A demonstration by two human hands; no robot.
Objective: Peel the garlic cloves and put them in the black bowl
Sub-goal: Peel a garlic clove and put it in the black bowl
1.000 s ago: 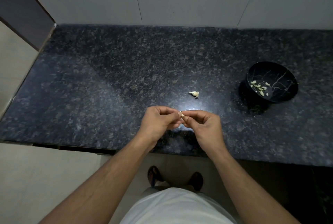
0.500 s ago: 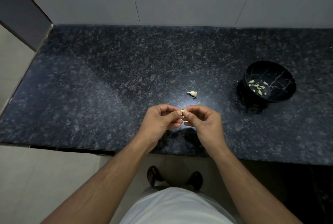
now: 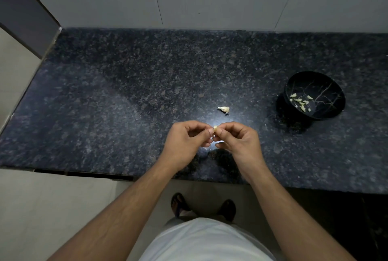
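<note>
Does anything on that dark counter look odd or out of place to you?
Only one small thing: a stray garlic piece lies alone on the counter, apart from the black bowl holding the peeled cloves. Whether it is a clove or peel is unclear. Both hands pinch another clove. Nothing looks spilled or damaged.

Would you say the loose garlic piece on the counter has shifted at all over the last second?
No. The garlic piece lies at the same spot on the granite counter, left of the black bowl, just beyond both hands.
</note>
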